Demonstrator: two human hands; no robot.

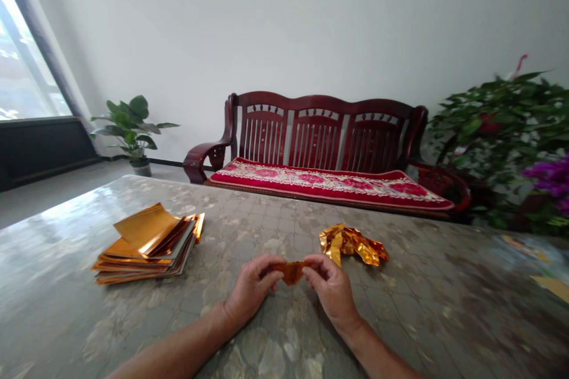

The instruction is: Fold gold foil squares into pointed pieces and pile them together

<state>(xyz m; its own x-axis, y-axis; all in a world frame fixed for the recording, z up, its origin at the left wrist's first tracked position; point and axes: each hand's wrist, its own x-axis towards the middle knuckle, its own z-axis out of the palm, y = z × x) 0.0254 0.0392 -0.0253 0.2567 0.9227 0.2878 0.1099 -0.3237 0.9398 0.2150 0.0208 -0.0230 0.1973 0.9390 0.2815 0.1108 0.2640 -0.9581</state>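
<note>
Between my two hands is a small folded piece of gold foil paper (293, 273), pinched at both ends just above the table. My left hand (254, 284) grips its left end between thumb and fingers. The right end is pinched the same way by my right hand (331, 289). A stack of gold foil paper sheets (144, 243) lies to the left, its top sheets bent and uneven. Just beyond my right hand sits a heap of crumpled or folded gold foil pieces (353, 244).
The table (249, 225) has a patterned, glossy cover. A plastic bag (527, 254) lies at its right side. Behind the table stands a dark red wooden bench (317, 130) with a red floral cushion (329, 182). Potted plants (131, 124) stand left and right.
</note>
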